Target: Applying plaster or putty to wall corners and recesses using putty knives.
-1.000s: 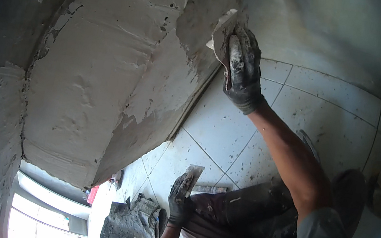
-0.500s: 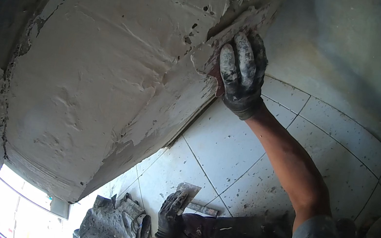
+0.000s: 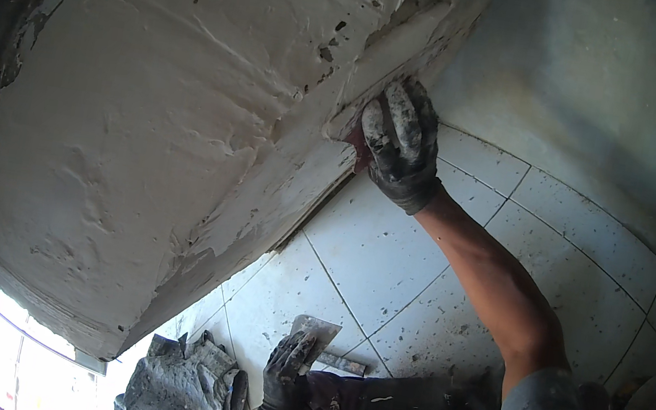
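Note:
My right hand (image 3: 402, 144), in a dark glove smeared with white plaster, presses a plastering scraper (image 3: 360, 151) against the edge of a pale plastered wall (image 3: 148, 102). Only a dark red bit of that tool shows; the fingers and wet plaster hide the rest. Lower down, my left hand (image 3: 286, 381), also gloved, is closed around a putty knife (image 3: 317, 331). Its grey blade points up, well apart from the wall. Fresh plaster covers the wall's narrow side near my right hand, with rough, chipped patches beside it.
White floor tiles (image 3: 363, 253) are spattered with plaster specks. A crumpled, stained dark bag or cloth (image 3: 181, 391) lies left of my left hand. Near my leg is a short flat bar (image 3: 342, 364). Another smooth wall (image 3: 598, 101) rises at the right, and bright light comes from an opening at lower left.
My right hand has slid a little down along the wall edge, leaving a smoother plaster strip above it. The whole view has shifted slightly; my left hand keeps the putty knife.

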The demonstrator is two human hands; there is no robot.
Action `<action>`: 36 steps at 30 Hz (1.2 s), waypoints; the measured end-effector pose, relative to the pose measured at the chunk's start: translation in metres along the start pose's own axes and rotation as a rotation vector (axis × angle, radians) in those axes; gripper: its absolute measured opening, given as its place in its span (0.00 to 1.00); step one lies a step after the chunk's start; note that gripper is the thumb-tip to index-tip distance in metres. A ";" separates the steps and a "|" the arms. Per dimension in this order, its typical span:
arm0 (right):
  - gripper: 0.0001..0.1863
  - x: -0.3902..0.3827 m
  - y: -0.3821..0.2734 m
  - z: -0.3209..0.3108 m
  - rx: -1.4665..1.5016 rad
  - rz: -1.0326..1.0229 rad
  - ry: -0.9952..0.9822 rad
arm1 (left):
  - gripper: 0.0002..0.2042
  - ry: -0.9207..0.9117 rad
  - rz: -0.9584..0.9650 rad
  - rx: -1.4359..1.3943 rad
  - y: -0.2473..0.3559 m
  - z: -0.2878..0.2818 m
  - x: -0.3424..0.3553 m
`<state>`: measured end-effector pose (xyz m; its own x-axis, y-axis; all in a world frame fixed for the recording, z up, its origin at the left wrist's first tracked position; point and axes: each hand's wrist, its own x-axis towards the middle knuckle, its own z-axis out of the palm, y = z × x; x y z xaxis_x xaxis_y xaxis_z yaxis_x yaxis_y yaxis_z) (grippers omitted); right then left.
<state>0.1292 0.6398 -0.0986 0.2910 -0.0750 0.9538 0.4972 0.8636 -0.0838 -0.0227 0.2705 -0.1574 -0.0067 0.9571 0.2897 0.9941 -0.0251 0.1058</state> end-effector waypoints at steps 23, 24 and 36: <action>0.27 0.062 -0.056 -0.087 0.408 0.807 0.128 | 0.27 0.009 0.052 -0.015 0.008 0.005 -0.009; 0.27 0.074 -0.055 -0.086 0.398 0.743 0.187 | 0.27 0.000 0.056 -0.014 0.010 0.006 -0.008; 0.36 0.078 -0.119 -0.064 0.140 0.600 0.000 | 0.28 0.061 0.029 -0.025 0.004 0.010 -0.016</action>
<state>0.1454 0.4994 -0.0327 0.4868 0.4440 0.7522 0.1346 0.8128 -0.5669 -0.0178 0.2576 -0.1708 0.0148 0.9365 0.3503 0.9909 -0.0606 0.1202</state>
